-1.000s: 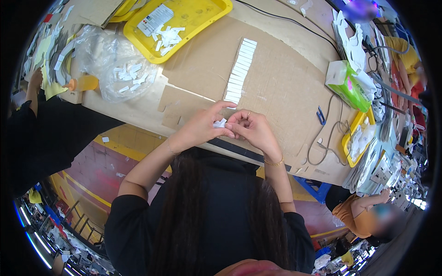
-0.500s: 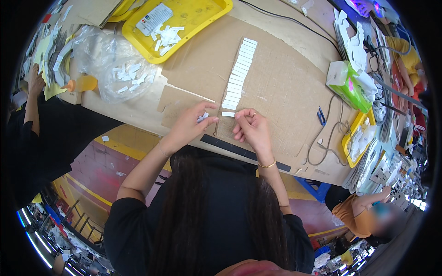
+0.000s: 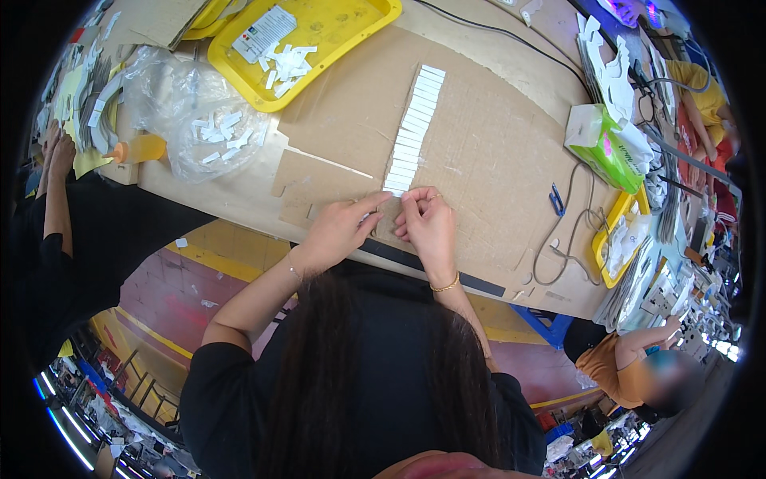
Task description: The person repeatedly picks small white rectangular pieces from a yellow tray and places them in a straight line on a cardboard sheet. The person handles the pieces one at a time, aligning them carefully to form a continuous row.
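A column of small white strips (image 3: 408, 137) lies edge to edge on a flat brown cardboard sheet (image 3: 487, 152). My left hand (image 3: 339, 231) is at the column's near end, its index fingertip on the nearest strip. Its fingers curl over a few loose white strips, of which only a bit shows. Across from it my right hand (image 3: 428, 231) pinches the right end of that same nearest strip (image 3: 394, 192), thumb against fingers. The strip lies against the one before it, partly covered by my fingertips.
A yellow tray (image 3: 339, 44) with loose white strips stands at the back left, beside a clear plastic bag (image 3: 179, 152) with more strips. An orange bottle (image 3: 144, 148) lies at the left. On the right are a green tissue box (image 3: 598, 144), blue snips (image 3: 556, 201) and a cord (image 3: 550, 254).
My right hand has brought the nearest strip up against the column's near end. My left hand has moved right and nearer, its index finger now down on that strip.
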Demonstrator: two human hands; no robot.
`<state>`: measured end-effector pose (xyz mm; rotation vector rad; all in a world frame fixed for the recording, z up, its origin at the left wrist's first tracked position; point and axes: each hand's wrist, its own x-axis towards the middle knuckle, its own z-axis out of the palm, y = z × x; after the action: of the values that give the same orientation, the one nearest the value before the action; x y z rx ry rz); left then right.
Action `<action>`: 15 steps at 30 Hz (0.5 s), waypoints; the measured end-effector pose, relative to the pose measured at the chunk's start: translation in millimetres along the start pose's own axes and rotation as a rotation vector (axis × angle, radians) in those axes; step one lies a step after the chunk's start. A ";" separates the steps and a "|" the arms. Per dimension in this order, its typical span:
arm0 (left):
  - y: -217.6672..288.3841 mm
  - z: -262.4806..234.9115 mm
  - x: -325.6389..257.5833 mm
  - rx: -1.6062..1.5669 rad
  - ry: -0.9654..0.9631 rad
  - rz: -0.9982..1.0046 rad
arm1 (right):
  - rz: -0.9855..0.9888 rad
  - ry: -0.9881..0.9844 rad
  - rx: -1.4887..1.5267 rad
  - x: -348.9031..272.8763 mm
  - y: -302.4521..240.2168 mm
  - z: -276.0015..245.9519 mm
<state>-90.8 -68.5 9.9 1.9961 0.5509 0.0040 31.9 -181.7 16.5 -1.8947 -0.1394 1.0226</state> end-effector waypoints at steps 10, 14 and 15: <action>6.2 -2.1 2.8 0.078 -0.088 -0.109 | -0.042 0.059 -0.068 -0.2 -4.2 2.0; 9.3 -7.9 10.6 -0.075 -0.048 -0.054 | -0.003 -0.072 0.068 -5.0 -11.0 -12.8; 11.0 -10.4 10.6 -0.164 -0.090 -0.098 | -0.025 -0.133 0.051 -7.5 -12.8 -19.8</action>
<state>-79.6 -59.8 21.8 1.7995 0.5718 -0.0981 44.9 -191.9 35.0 -1.7754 -0.2114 1.1253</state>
